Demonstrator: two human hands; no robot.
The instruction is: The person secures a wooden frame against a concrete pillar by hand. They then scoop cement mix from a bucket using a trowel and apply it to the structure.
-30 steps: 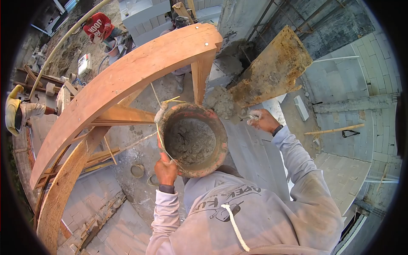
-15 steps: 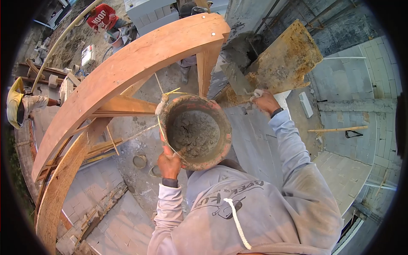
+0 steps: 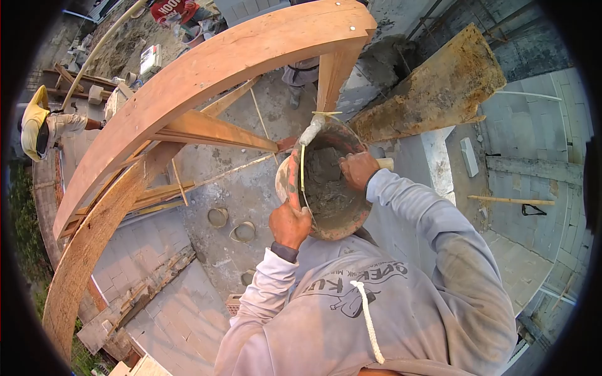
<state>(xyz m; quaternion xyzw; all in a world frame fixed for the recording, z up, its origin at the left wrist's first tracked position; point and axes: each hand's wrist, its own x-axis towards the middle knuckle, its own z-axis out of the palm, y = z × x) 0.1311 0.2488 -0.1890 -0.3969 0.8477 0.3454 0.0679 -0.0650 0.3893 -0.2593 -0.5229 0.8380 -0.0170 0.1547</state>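
A round bucket (image 3: 285, 178) of wet grey mortar (image 3: 329, 203) is in front of my chest, its mouth tilted toward the right. My left hand (image 3: 290, 224) grips its near-left rim, with the fingers wrapped over the edge. A wire handle with a pale sleeve (image 3: 311, 130) lies against the rim. My right hand (image 3: 359, 170) is closed around a trowel, whose wooden handle end (image 3: 385, 163) sticks out to the right. The trowel blade (image 3: 325, 164) is inside the bucket, against the mortar, and partly smeared with it.
A curved wooden arch frame (image 3: 188, 81) spans the left, close to the bucket. A stained board (image 3: 439, 94) leans at upper right. Small buckets (image 3: 242, 231) stand on the floor below. A person in yellow (image 3: 37, 125) and one in red (image 3: 172, 11) are farther off.
My right hand has brought the trowel from the stained board leftward into the bucket. The bucket has tilted toward it, my left hand still on the rim. The view has shifted.
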